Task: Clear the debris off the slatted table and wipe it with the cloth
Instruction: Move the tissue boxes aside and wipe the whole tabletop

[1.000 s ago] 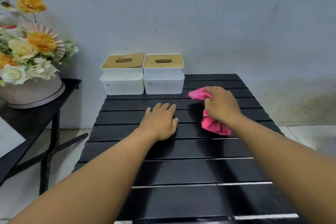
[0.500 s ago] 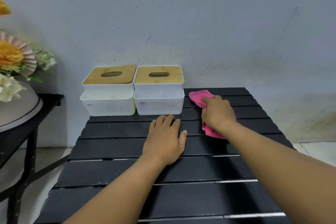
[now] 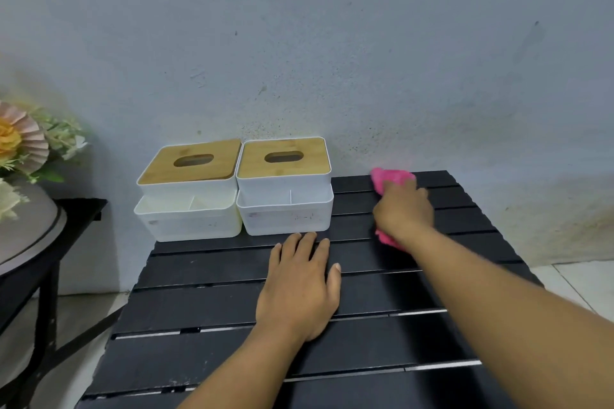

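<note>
The black slatted table (image 3: 206, 302) fills the lower middle of the view. My right hand (image 3: 403, 209) presses a pink cloth (image 3: 388, 178) onto the far right slats, close to the wall; pink shows beyond my fingers and under my wrist. My left hand (image 3: 299, 289) lies flat, palm down, on the middle slats with its fingers together, holding nothing. I see no loose debris on the slats.
Two white tissue boxes with bamboo lids (image 3: 191, 189) (image 3: 284, 186) stand side by side at the table's far left, against the grey wall. A black side table (image 3: 79, 212) on the left carries a round flower box (image 3: 30, 226). Tiled floor shows at right.
My right hand has pushed the pink cloth further away, up to the table's back edge. My left hand has stayed flat on the slats. The view has tilted upward.
</note>
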A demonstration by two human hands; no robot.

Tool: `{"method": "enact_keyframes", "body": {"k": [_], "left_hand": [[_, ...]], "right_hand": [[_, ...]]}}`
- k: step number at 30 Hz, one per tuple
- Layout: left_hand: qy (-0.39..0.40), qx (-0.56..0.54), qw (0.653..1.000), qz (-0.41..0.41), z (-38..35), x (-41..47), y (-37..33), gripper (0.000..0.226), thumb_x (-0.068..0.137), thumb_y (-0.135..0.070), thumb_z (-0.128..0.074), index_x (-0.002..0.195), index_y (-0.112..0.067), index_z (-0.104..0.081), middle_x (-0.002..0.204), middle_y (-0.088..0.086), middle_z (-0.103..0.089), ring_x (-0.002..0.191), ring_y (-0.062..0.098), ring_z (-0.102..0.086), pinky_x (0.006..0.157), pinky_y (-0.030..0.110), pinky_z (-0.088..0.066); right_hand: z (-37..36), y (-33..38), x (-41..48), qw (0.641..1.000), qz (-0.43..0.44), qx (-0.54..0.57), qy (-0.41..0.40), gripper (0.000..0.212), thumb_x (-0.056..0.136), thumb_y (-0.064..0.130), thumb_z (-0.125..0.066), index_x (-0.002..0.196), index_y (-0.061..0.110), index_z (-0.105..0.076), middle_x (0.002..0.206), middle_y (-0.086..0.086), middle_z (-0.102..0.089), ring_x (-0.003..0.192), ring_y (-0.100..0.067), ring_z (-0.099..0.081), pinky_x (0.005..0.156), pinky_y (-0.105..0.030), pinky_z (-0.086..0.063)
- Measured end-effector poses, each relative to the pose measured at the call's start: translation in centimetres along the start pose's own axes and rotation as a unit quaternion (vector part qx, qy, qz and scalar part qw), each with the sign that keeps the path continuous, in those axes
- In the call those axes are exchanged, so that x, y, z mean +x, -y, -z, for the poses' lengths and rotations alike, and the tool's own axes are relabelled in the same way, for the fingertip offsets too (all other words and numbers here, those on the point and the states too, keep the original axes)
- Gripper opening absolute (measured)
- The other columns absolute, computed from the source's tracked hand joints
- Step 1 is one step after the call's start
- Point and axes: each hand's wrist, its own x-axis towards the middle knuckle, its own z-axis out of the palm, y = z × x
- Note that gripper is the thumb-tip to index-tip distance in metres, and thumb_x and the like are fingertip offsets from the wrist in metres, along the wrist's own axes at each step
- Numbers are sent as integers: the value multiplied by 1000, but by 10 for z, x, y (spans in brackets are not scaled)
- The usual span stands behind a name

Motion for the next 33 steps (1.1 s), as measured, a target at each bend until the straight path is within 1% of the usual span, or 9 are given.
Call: {"method": "enact_keyframes", "body": {"k": [4,7,10,12,15,20,25,29,33], "left_hand": [[11,11,1000,3,0,0,-1,59,98,-50,-17,150,-26,-33,152,-7,-30,144,18,-17,118,42,-17],[15,14,1000,3,3,-1,-2,59,99,-50,-13,152,-28,-29,153,-9,-27,144,16,-14,119,42,-14],[15,7,1000,3,6,0,-4,60,99,-50,-13,152,-28,-28,153,-10,-27,145,15,-14,120,42,-13],[17,7,1000,4,6,1,-4,60,99,-50,-13,152,-28,-29,153,-10,-27,144,15,-15,120,42,-14],[21,12,1000,6,5,1,-4,60,99,-49,-13,152,-28,-28,153,-9,-28,145,17,-15,119,43,-15],[20,10,1000,5,6,0,-5,60,99,-49,-14,151,-27,-31,154,-7,-30,145,18,-17,119,43,-16],[1,-9,999,-41,3,-2,-3,50,100,-44,-30,140,-23,-52,143,-5,-50,136,20,-40,112,42,-35],[-2,-4,999,-44,4,-2,-5,49,100,-44,-31,138,-24,-55,141,-6,-52,134,21,-43,112,41,-37],[7,11,997,-73,5,3,-3,47,98,-40,-34,132,-20,-60,136,-2,-58,128,24,-51,105,41,-44]], "right_hand": [[-18,22,-40,989,134,-58,36,46,89,18,-48,135,16,-42,139,-13,-34,113,-33,-41,75,-36,-36],[-4,6,-7,991,83,-101,43,57,88,18,-53,142,14,-39,151,-17,-22,127,-38,-33,92,-42,-39],[10,-14,32,991,1,-123,52,70,86,20,-56,150,12,-29,161,-19,-3,145,-43,-2,116,-56,-10],[5,-19,40,996,-3,-78,47,73,86,20,-52,153,10,-23,160,-21,-5,147,-39,3,119,-53,-7],[-5,-8,8,999,33,-2,38,64,87,18,-49,146,2,-31,155,-22,-20,144,-36,-15,113,-43,-29],[-16,3,-46,989,144,2,40,66,90,16,-47,150,3,-23,160,-17,-11,148,-30,-6,117,-38,-18],[-1,-22,1,995,88,-2,36,64,82,11,-54,144,13,-38,153,-12,-25,141,-29,-25,105,-43,-38],[17,-66,41,999,7,45,-6,73,76,6,-50,142,34,-41,145,-9,-37,132,-31,-36,100,-44,-45],[11,-61,28,999,-25,22,4,69,80,10,-51,147,11,-34,154,-17,-23,143,-32,-20,108,-45,-38]]}}
